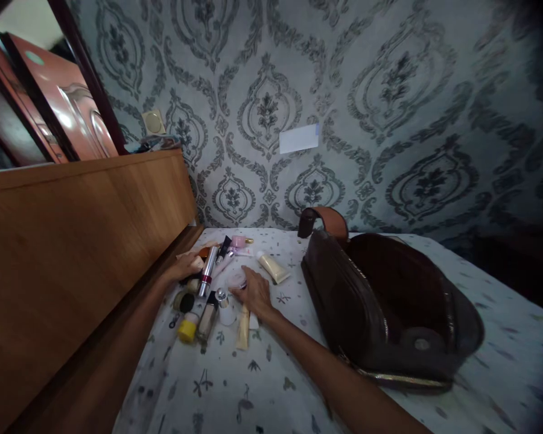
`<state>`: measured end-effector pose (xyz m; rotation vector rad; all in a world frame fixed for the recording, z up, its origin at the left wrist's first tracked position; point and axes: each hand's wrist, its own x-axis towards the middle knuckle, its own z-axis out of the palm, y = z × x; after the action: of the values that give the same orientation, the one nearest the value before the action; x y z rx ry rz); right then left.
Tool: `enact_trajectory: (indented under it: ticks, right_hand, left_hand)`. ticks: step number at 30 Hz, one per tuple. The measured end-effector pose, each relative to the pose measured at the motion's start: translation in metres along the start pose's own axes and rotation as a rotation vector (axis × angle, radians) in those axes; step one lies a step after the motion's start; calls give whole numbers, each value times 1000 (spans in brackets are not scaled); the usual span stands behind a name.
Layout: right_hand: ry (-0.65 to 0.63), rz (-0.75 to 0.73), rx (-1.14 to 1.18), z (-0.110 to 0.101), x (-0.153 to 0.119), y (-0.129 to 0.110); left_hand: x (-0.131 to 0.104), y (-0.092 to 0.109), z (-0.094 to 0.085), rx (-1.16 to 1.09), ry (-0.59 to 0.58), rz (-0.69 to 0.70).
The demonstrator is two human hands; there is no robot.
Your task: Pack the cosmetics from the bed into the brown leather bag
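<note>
Several cosmetics lie on a white patterned sheet. My left hand [186, 265] is at the far left of the pile, its fingers partly behind a silver tube [208, 271]; what it touches there is unclear. My right hand [254, 292] has thumb and fingers around a small round pale-pink jar [236, 279]. Nearer me are a white bottle with a clear round cap [225, 308], a beige tube [243, 328], a foundation bottle [207, 318] and a yellow-lidded jar [187, 327]. Beyond my right hand lies a cream tube [273, 267]; a pink bottle [238, 242] sits at the back.
A large dark brown bag [344, 295] stands unzipped on the sheet [253, 398] at the right. Along the left side rises a wooden board [95, 241] with cloth on its top end. Patterned wallpaper [266, 114] covers the wall behind.
</note>
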<state>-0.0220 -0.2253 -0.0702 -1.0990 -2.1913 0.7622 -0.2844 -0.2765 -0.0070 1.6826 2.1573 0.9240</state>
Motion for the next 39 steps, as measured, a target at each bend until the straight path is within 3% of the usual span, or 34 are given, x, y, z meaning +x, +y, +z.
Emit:
enact_trajectory:
  ticks: [6,11,16,20,24,28,30,33,36,39]
  right_hand:
    - [-29,-49,30,-2,-1,11]
    - [118,-121,207,-6,-5,27]
    - [247,-209,390,-22,-12,6]
    - [170,-242,630,-34,-10,-29]
    - [76,-183,869,-37,-6,-52]
    - [105,-151,882,-39,-6,-52]
    - [156,-126,854,-41,-7,-45]
    - [261,-37,744,-45,-5,-26]
    - [349,37,463,-48,-3,-6]
    - [352,38,198,-47,-4,11]
  left_hand:
    - [-4,-12,-3,-359,16,-207]
    - [-19,-3,-15,-670,79,-254]
    - [-34,26,-17,-917,75,-225]
    - [-39,56,-9,-1008,30,-172]
    - [-43,89,11,-986,-47,-88]
    - [-47,106,34,-862,-119,-22]
    - [-42,100,36,-755,-140,-18]
    - [-23,75,18,-550,-101,-37]
    - [0,39,-7,-322,-15,-52]
    - [17,10,-17,-101,4,-41]
